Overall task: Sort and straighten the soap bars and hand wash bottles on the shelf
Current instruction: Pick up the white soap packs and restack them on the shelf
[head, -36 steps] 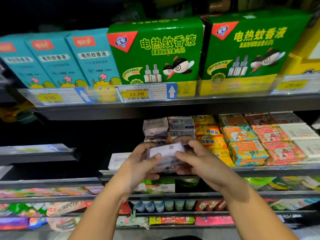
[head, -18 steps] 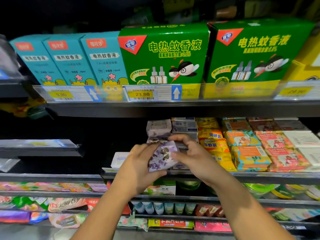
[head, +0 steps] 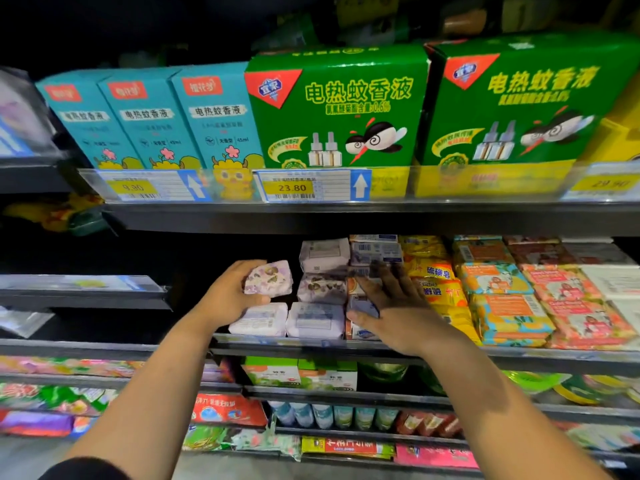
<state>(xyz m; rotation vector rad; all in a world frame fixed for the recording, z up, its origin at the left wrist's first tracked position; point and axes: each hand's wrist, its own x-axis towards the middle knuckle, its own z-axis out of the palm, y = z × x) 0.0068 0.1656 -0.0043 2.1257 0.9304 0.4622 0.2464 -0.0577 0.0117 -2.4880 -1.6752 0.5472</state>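
My left hand (head: 227,296) grips a purple flowered soap bar (head: 268,278) and holds it just above a pale lilac bar (head: 259,318) lying at the left end of the soap shelf (head: 277,342). To its right lie more lilac bars (head: 317,318) in stacks. My right hand (head: 391,306) has its fingers spread flat against a stack of blue-and-white soap boxes (head: 375,252), partly hiding them. Yellow soap packs (head: 434,277) and orange-and-teal soap packs (head: 502,299) fill the shelf to the right.
Green boxes (head: 341,109) and teal boxes (head: 214,116) of mosquito liquid stand on the shelf above, behind price tags (head: 292,187). Lower shelves hold small bottles (head: 325,415) and flat packets (head: 52,400). The soap shelf's space left of my left hand is dark.
My hands have come apart. The left one now holds the flowered bar alone and has carried it to the left end of the shelf; the right one has let go and moved onto the boxes.
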